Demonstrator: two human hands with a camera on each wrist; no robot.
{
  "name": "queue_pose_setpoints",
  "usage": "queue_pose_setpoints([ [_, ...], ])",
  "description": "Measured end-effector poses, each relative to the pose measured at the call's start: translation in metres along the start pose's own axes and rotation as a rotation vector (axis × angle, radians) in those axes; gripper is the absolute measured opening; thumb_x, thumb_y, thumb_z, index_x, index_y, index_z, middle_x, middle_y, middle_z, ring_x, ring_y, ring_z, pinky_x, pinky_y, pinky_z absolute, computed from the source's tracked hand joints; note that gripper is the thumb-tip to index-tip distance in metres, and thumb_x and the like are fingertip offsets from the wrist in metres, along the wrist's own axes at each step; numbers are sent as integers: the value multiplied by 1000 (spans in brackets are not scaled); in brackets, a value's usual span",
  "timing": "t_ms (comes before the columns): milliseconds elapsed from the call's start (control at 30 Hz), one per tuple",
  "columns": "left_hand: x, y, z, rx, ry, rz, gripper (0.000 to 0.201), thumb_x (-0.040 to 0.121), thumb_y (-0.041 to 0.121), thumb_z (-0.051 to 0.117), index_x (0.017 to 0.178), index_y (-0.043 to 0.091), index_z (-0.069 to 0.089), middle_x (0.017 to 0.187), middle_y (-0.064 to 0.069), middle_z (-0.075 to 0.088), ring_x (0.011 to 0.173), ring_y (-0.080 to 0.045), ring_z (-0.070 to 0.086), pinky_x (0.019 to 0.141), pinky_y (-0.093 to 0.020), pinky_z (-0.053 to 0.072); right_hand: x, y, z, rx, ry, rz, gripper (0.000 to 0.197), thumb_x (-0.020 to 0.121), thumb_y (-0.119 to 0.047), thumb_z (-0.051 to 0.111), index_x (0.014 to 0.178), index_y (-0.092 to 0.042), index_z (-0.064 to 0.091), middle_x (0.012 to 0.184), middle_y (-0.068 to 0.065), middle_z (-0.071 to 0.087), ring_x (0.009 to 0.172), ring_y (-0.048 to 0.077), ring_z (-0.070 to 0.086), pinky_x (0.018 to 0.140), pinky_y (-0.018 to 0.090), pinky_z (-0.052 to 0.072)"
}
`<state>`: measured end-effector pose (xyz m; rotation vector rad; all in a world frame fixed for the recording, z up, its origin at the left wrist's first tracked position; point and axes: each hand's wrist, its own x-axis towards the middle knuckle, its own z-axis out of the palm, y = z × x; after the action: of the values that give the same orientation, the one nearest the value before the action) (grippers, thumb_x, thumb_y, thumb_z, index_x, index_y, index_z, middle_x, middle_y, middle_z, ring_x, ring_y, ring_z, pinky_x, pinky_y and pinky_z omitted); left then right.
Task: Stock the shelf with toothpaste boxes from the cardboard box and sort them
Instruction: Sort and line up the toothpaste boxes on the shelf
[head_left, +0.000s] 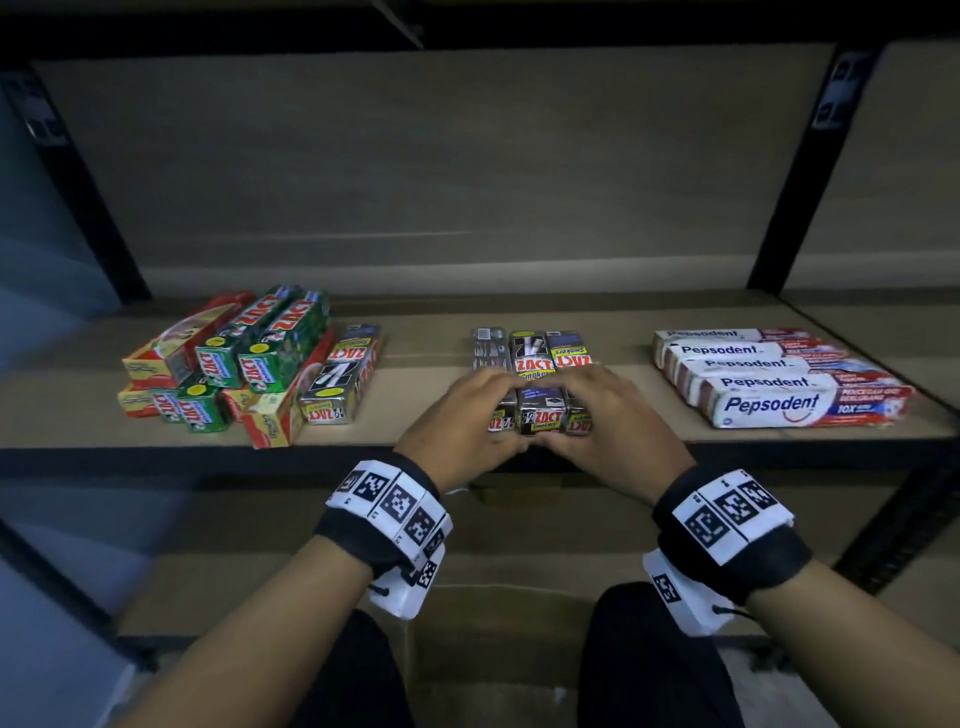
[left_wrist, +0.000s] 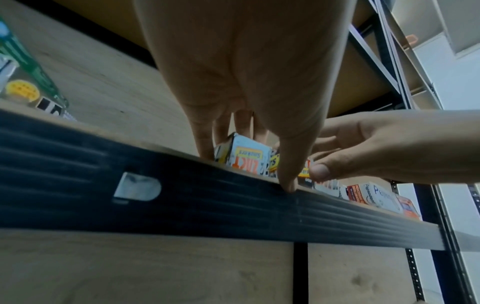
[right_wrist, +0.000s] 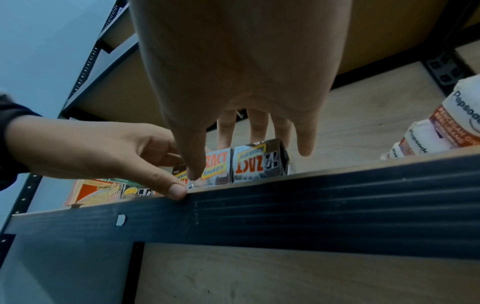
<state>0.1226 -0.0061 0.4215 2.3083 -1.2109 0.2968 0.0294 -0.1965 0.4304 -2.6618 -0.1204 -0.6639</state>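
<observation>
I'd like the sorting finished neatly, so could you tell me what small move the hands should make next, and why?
Probably push the front Zact Smokers boxes back, flush against the rear row. Both the left hand and right hand already bracket that row at the shelf edge. One matching box lies apart in the left pile.

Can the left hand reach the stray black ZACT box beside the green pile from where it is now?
Probably yes. The left hand rests on the middle ZACT stack, and only bare shelf lies between it and the stray black box.
</observation>
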Motion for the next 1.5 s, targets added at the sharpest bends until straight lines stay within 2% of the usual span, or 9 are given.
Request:
queue_pose_setpoints([
  [233,-7,-9,6,38,58,8,75,79,40,79,143,16,47,141,3,47,131,-14,44,109,-29,39,-2,4,17,-64,-9,-23,66,75,-34,82,136,-30,58,140,5,56,130,28,51,107,43,44],
  [367,-11,-11,4,80,89,14,68,79,46,77,137,19,52,138,5,52,129,-13,46,106,-30,43,-1,1,19,-158,-29,53,61,81,-41,78,137,-40,54,150,-2,49,143,23,38,114,53,31],
  [533,-17,-17,-2,76,153,24,46,84,32,75,126,20,61,128,3,60,119,-14,54,100,-29,46,6,-2,14,-185,-44,32,52,84,-40,74,134,-40,58,146,-3,53,145,18,36,119,49,18],
  [700,-25,-24,-10,70,187,-27,43,80,27,80,120,18,66,120,2,63,110,-16,60,94,-32,51,11,-14,13,-205,-46,-20,49,82,-37,77,129,-36,65,138,0,60,141,23,42,119,49,16],
  [833,-31,-34,-24,31,173,-81,40,79,25,81,115,18,67,113,3,63,102,-13,60,89,-35,52,19,-32,21,-149,-88,-47,48,81,-32,79,128,-32,67,135,4,62,132,26,51,116,43,33],
  [933,-36,-45,-35,47,131,-127,40,78,25,82,115,19,67,109,4,62,100,-12,59,88,-37,52,26,-47,28,-77,-100,-10,48,79,-33,79,125,-39,66,136,-1,62,117,22,62,100,38,49],
  [1133,-40,-57,-61,209,50,-189,42,77,32,81,116,24,68,110,3,67,102,-18,62,84,-37,52,45,-74,40,-82,-143,8,49,78,-35,81,124,-41,67,135,-1,63,115,21,63,100,34,50],
  [1333,-41,-65,-75,269,53,-224,41,76,39,80,114,29,69,110,6,68,102,-17,63,84,-32,50,58,-92,49,-41,-146,15,48,78,-34,81,124,-39,68,111,-4,73,101,22,66,88,29,50],
  [1500,-41,-75,-79,171,54,-232,41,71,36,85,108,29,71,105,8,71,96,-14,65,85,-38,54,62,-97,55,-39,-177,25,48,80,-35,80,126,-40,66,125,-2,69,106,22,66,93,30,51],
])
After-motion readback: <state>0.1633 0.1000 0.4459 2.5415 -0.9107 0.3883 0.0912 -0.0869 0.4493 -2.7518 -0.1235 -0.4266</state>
